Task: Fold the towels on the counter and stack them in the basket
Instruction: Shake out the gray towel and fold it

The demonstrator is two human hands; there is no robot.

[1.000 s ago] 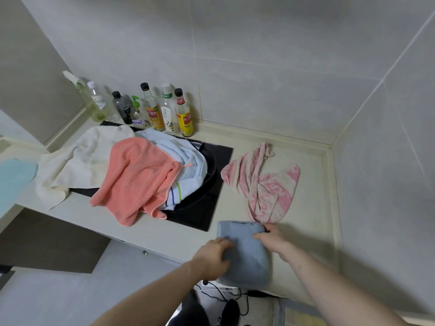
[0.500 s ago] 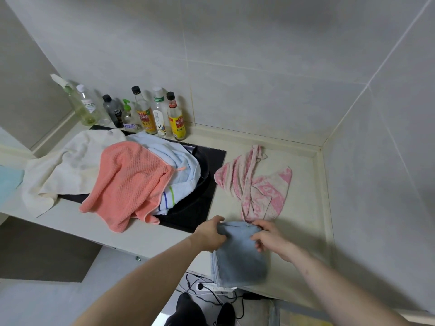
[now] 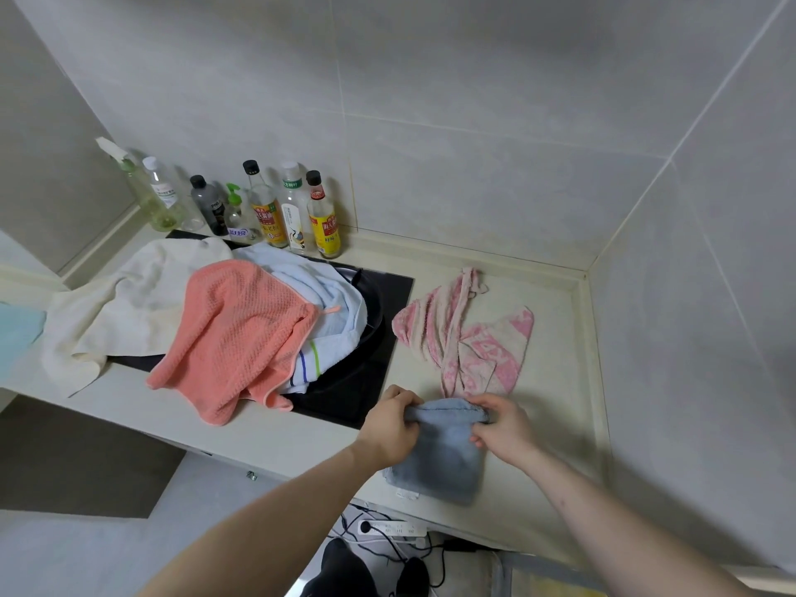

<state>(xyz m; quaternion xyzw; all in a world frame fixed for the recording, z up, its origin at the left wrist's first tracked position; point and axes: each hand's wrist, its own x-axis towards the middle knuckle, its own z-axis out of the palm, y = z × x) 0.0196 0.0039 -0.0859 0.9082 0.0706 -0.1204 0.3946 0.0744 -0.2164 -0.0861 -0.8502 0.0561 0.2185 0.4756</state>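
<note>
Gripping blue towel (image 3: 439, 458) far edge: left hand (image 3: 394, 426), right hand (image 3: 499, 426).

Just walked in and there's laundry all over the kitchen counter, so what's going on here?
A person is folding towels on the counter. Both hands grip the far edge of a folded blue towel, the left hand at its left corner and the right hand at its right. A pink patterned towel lies crumpled just beyond. A coral towel, a white striped one and a cream one are heaped over the stovetop, unfolded. No basket is in view.
</note>
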